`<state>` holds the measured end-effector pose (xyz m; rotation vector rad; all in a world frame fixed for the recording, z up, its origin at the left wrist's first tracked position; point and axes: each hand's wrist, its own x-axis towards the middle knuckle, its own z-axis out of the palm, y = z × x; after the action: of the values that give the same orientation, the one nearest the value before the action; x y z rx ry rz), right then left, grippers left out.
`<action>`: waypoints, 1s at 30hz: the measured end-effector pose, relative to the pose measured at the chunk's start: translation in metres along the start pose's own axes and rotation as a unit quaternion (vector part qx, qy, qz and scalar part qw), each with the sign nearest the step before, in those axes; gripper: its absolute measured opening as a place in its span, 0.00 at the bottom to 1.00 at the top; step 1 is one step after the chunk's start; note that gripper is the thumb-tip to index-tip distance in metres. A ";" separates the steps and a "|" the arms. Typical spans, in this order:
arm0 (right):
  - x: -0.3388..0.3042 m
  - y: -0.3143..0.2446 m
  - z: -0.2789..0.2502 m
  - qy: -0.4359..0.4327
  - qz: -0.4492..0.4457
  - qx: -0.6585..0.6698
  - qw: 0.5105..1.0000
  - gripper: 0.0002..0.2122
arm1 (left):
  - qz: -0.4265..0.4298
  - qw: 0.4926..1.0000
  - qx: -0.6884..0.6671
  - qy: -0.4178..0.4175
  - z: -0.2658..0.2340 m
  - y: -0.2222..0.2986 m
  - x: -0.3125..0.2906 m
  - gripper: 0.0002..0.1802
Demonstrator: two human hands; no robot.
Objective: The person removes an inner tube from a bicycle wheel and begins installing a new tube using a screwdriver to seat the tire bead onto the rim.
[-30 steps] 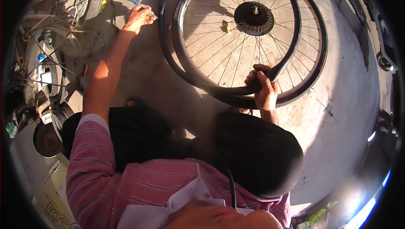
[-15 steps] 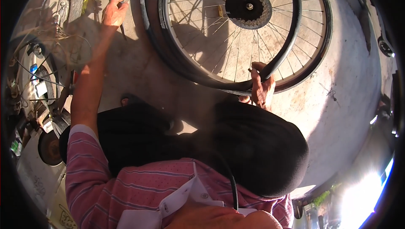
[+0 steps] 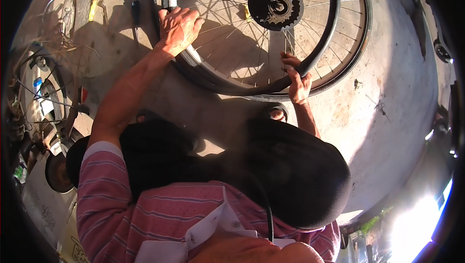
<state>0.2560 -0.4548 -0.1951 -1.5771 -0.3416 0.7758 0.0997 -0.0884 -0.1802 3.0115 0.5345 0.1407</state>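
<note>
Left hand [image 3: 180,28] has gone from the screwdriver [image 3: 135,15], now on the floor [image 3: 387,132], to the left side of the wheel [image 3: 277,6]. It looks like the step is handling the black rubber ring [image 3: 334,6], lying partly over the wheel — next seems to need a firm hold. That hand reaches out, back up, fingers bent; can't tell if it grips. Right hand [image 3: 298,81], well apart, curls around the ring's near part

Hard sunlight patches the floor [image 3: 339,129] around the bicycle wheel [image 3: 279,7], shadows falling inside it and to its left. White glare burns far below and right of the wheel; haze veils the area well left, and fisheye curvature surrounds it, ending in black.
</note>
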 end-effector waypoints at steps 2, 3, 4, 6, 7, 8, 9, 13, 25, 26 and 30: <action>0.009 0.001 0.006 -0.006 -0.013 0.010 1.000 0.17 | 0.003 1.000 -0.004 0.022 0.002 -0.007 0.003 0.10; 0.017 0.002 0.007 -0.023 -0.020 0.004 1.000 0.17 | 0.000 0.999 0.001 0.044 0.005 -0.013 0.004 0.10; 0.026 0.004 0.008 -0.034 -0.025 -0.015 0.999 0.17 | -0.004 0.998 0.006 0.065 0.006 -0.018 0.005 0.10; 0.042 -0.009 0.015 -0.061 -0.045 -0.024 0.997 0.17 | -0.022 0.999 0.011 0.042 0.000 -0.024 0.009 0.11; 0.046 -0.007 0.013 -0.077 -0.050 -0.042 0.995 0.18 | -0.036 0.999 0.019 0.012 -0.001 -0.024 0.011 0.11; 0.049 -0.010 0.015 -0.080 -0.054 -0.041 0.994 0.18 | -0.053 0.998 0.028 -0.016 -0.005 -0.027 0.012 0.11; 0.049 -0.013 0.018 -0.083 -0.033 -0.039 0.995 0.18 | -0.048 0.998 0.021 -0.037 -0.004 -0.033 0.010 0.11; 0.044 -0.031 0.020 -0.071 -0.007 -0.103 0.992 0.23 | -0.033 0.999 -0.016 -0.017 0.003 -0.044 -0.005 0.11; 0.008 -0.036 0.000 -0.001 0.055 0.128 0.990 0.17 | 0.114 0.872 -0.420 -0.224 -0.004 0.147 -0.102 0.27; 0.006 -0.034 -0.006 0.001 0.065 0.199 0.978 0.16 | 0.127 0.875 -0.409 -0.227 0.001 0.145 -0.107 0.23; 0.007 -0.059 -0.020 -0.064 0.049 0.272 0.959 0.23 | 0.179 0.894 -0.354 -0.208 -0.013 0.127 -0.098 0.19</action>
<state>0.2864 -0.4554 -0.1405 -1.0324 -0.1252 0.9561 0.0499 -0.2406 -0.1625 2.2787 -0.1118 -0.2378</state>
